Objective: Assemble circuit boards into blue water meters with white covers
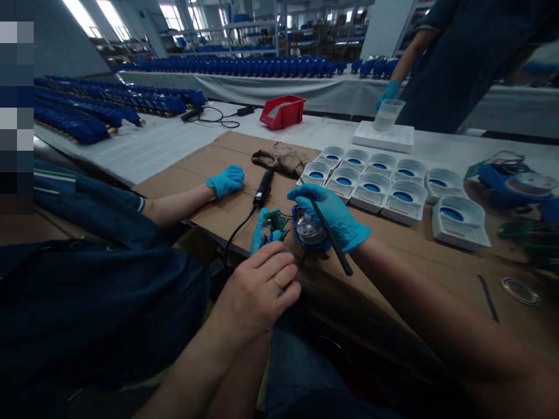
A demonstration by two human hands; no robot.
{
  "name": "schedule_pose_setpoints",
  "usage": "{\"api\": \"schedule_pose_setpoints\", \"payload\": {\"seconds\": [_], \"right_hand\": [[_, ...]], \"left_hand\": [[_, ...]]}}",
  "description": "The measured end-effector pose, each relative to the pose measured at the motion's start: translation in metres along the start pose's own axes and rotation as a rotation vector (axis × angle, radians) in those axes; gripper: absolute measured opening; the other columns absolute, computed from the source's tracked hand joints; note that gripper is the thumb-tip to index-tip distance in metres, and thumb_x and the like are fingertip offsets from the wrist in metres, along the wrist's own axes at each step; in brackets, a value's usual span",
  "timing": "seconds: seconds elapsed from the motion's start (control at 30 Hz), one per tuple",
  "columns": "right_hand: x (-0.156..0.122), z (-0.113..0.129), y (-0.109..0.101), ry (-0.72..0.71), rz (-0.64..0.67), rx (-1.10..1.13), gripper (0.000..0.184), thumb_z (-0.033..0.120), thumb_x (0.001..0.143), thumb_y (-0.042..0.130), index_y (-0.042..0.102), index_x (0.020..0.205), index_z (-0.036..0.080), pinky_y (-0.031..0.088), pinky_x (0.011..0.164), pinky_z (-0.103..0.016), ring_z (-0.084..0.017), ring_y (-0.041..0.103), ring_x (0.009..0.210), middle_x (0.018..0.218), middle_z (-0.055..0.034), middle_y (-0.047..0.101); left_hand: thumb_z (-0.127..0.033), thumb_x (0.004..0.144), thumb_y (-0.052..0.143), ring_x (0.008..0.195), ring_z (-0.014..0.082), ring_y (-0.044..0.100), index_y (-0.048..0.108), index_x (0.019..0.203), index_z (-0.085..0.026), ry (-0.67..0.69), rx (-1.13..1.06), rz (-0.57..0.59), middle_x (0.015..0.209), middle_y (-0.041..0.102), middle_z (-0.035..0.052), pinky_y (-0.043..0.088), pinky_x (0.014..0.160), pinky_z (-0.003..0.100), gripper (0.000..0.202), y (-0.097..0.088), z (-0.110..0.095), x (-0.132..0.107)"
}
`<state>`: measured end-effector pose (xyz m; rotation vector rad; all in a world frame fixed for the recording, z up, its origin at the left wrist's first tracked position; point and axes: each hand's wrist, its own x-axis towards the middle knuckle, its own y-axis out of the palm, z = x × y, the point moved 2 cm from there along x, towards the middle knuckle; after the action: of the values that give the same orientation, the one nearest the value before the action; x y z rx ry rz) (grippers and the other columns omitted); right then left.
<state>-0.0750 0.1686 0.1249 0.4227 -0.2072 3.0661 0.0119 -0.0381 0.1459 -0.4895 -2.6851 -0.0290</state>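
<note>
My left hand (257, 234), in a blue glove, is closed around a green circuit board (274, 220); much of the hand is hidden behind a co-worker's bare hand (262, 279) wearing a ring. Thin wires run from the board to a round, blue-rimmed device (311, 228) with a clear face. Above that device, my gloved right hand (334, 212) grips a slim black stick-like tool (331, 234), slanting down toward me. Whether its fingers also touch the device I cannot tell.
The co-worker's gloved hand (226, 180) rests on the cardboard (196, 166). Nearby are a black cabled handheld tool (263, 187), brown cloth (282, 158), several white housings (371, 186), a red bin (283, 112) and a metal ring (520, 291). Another person (458, 64) stands by a plastic cup (388, 115).
</note>
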Motion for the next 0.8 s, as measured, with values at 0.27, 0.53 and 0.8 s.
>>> {"api": "schedule_pose_setpoints", "payload": {"seconds": [0.27,0.53,0.8], "right_hand": [[-0.051,-0.029,-0.036,-0.270,-0.373,-0.133,0.023,0.032,0.091,0.058,0.067,0.110,0.023,0.046,0.105,-0.042,-0.022,0.064,0.109,0.115,-0.0046,0.070],[-0.071,-0.058,-0.034,-0.254,-0.362,-0.071,0.026,0.032,0.093,0.059,0.066,0.117,0.025,0.047,0.107,-0.044,-0.022,0.064,0.114,0.122,-0.0042,0.069],[-0.073,-0.060,-0.032,-0.296,-0.320,-0.078,0.027,0.027,0.092,0.061,0.066,0.118,0.027,0.046,0.110,-0.043,-0.021,0.062,0.119,0.128,-0.0029,0.066]], "left_hand": [[-0.019,0.092,0.055,0.098,0.0190,0.068,0.064,0.079,-0.026,0.254,0.456,0.295,0.091,0.072,0.0007,0.045,0.111,0.041,0.017,0.036,0.018,0.025],[-0.019,0.101,0.040,0.089,0.0135,0.065,0.060,0.081,-0.018,0.707,0.984,0.224,0.085,0.068,0.0007,0.053,0.097,0.032,0.028,0.055,0.009,0.033],[-0.016,0.100,0.042,0.084,0.0127,0.064,0.059,0.079,-0.016,0.776,1.054,0.169,0.082,0.066,0.0006,0.056,0.090,0.031,0.028,0.065,0.013,0.040]]}}
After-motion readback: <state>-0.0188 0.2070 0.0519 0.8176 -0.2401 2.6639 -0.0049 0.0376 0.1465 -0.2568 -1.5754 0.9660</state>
